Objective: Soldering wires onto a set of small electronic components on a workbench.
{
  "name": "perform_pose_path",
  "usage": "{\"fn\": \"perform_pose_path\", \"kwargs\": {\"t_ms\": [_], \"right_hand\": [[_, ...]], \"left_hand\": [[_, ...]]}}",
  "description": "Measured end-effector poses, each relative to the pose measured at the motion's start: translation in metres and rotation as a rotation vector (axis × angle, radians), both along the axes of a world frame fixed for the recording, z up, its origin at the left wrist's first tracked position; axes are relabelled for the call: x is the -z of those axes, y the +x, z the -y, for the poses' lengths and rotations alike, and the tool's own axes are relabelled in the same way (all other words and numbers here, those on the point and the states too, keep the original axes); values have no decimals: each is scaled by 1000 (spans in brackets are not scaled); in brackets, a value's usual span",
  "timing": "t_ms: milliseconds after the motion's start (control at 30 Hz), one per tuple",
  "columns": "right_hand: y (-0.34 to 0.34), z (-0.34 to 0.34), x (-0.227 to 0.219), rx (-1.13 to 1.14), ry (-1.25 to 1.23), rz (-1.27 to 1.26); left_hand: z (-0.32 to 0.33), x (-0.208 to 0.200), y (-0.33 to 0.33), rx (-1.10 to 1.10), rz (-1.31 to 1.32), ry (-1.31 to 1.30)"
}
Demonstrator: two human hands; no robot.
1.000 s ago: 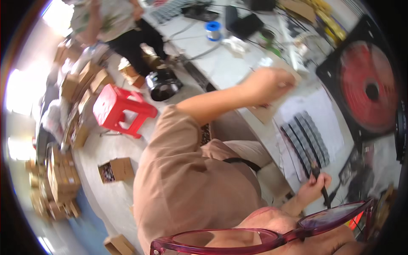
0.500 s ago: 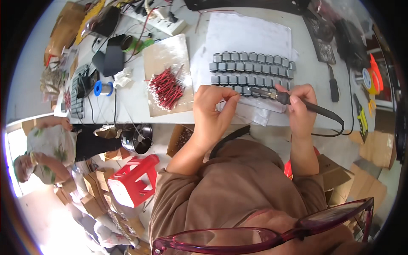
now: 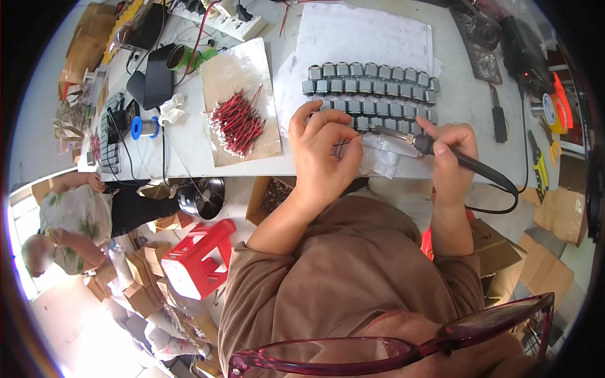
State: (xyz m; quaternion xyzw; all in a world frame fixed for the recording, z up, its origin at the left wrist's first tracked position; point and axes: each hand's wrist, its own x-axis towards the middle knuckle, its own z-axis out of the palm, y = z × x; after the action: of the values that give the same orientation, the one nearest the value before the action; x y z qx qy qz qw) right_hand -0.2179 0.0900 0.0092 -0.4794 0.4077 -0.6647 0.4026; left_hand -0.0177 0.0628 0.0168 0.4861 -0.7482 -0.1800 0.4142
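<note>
My right hand (image 3: 452, 148) grips the dark handle of a soldering iron (image 3: 413, 138), its tip pointing left toward my left fingertips. A pinch of thumb and forefinger closes my left hand (image 3: 324, 142) on a thin wire (image 3: 340, 148), mostly hidden by the fingers. Both hands are at the front row of small grey metal-cased blocks (image 3: 372, 88), lined up in several rows on white paper (image 3: 365, 31). My left hand covers part of the nearer rows. Left of it, a pile of red wires with pale ends (image 3: 238, 123) lies on a cardboard sheet (image 3: 217, 72).
A blue solder spool (image 3: 145, 128), a dark phone (image 3: 159, 75) and a power strip (image 3: 242, 25) are to the left. Pliers (image 3: 540, 167) and a black-handled tool (image 3: 499, 123) lie right. The iron's cord loops at the table's front edge. A red stool (image 3: 198, 258) and another person (image 3: 75, 217) are at lower left.
The table's contents have shifted slightly up and left in view. My left hand's other fingers have spread and lifted, its pinch kept. The iron's tip stays close to the left fingertips.
</note>
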Motion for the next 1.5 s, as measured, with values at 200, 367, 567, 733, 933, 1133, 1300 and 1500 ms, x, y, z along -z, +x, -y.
{"fn": "perform_pose_path", "kwargs": {"t_ms": [200,367,567,733,933,1133,1300,1500], "right_hand": [[-4,-6,12,-3,-84,-29],[-2,-8,13,2,-97,-61],[-2,-8,13,8,-97,-78],[-2,-9,13,-10,-105,-76],[-1,-9,13,-14,-110,-60],[-2,-10,13,-38,-119,-105],[-3,-8,12,-2,-101,-18],[-2,-5,6,10,-78,-10]], "left_hand": [[1,2,-6,-8,43,-19],[2,2,-9,-20,48,-3],[2,2,-10,-30,52,-2],[3,1,-11,-28,68,3],[4,5,-10,-24,60,-29],[3,-1,-11,-25,85,3],[4,1,-12,-32,88,-5],[4,2,-12,-38,101,-45]]}}
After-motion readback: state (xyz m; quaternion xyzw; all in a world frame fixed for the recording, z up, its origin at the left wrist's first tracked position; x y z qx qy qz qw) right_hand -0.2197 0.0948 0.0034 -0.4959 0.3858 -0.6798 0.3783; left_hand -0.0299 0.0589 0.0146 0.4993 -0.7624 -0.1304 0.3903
